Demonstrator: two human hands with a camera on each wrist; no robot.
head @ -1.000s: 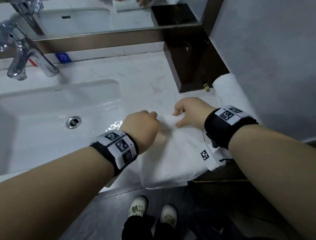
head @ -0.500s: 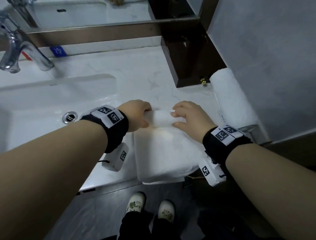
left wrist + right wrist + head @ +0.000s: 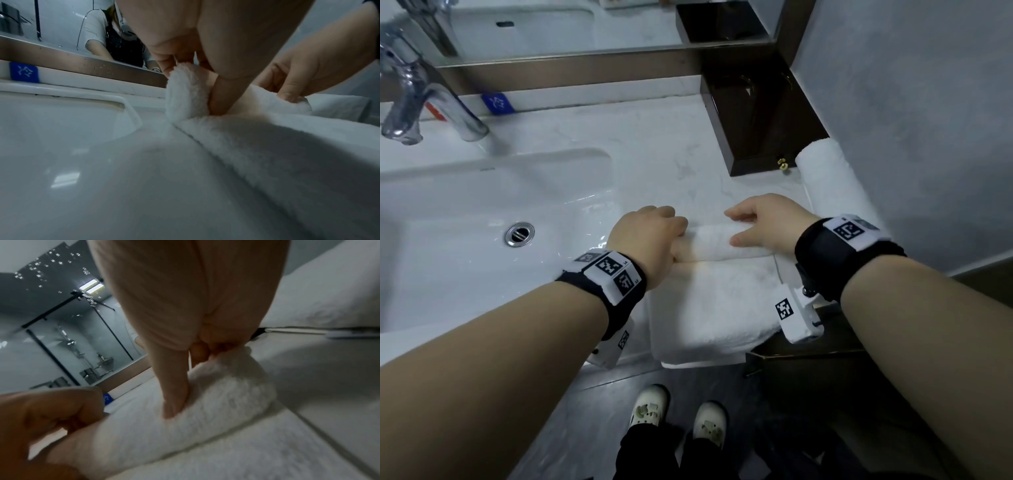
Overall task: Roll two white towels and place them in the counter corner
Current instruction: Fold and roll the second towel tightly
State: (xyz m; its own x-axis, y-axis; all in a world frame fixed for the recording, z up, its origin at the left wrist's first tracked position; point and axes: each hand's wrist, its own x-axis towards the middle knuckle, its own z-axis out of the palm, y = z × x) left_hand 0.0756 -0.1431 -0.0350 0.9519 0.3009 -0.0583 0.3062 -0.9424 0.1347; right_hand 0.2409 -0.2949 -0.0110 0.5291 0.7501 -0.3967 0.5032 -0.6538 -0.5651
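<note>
A blue sticker [image 3: 497, 103] behind the sink [image 3: 465, 219] bears a white mark, unreadable. The left wrist view alone shows the towel [image 3: 715, 301] roll's end — the left hand [image 3: 645, 236] curls round it, the right hand [image 3: 763, 222] likewise. A rolled towel [image 3: 828, 181] lies in the counter [image 3: 654, 150] corner.

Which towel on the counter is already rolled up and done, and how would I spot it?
Start at the grey wall on the right of the sink counter. Against its foot, beside the dark wooden box, lies the finished towel roll, a tight white cylinder that no hand touches. The other white towel is only partly rolled, with both hands on its roll.
</note>
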